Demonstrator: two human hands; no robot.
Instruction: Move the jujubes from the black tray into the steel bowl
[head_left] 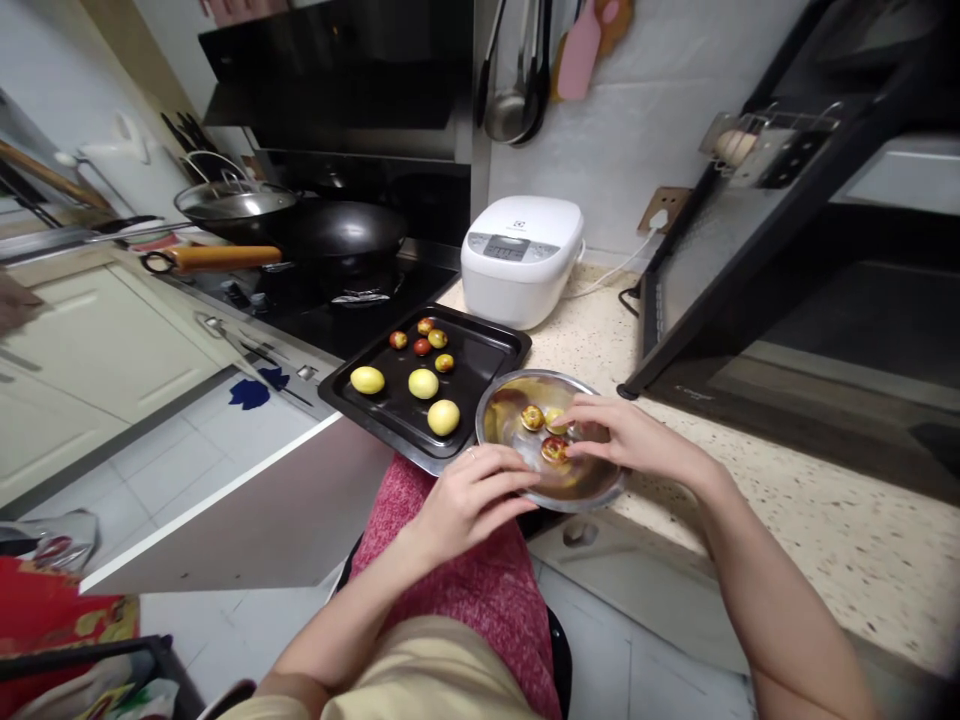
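A round metal bowl [611, 490] sits at the counter's front edge, holding a few red-and-yellow jujubes [532, 418]. My right hand [626, 430] reaches into it from the right. Its fingertips are by a yellowish jujube [555, 420] and its thumb is beside a redder one [555, 450], with a gap between finger and thumb. At the bowl's near left rim is my left hand [480, 490], fingers stretched out and slightly apart. Left of the bowl, a black baking tray [480, 350] carries several jujubes [422, 347] and three larger yellow fruits [424, 384].
Behind the tray stands a white rice cooker [521, 260], its cord plugged into the wall. A large black oven [810, 330] is on the right. A wok [345, 230] and a lidded pan [236, 200] are on the stove. An open cabinet door [247, 520] juts out left of my legs.
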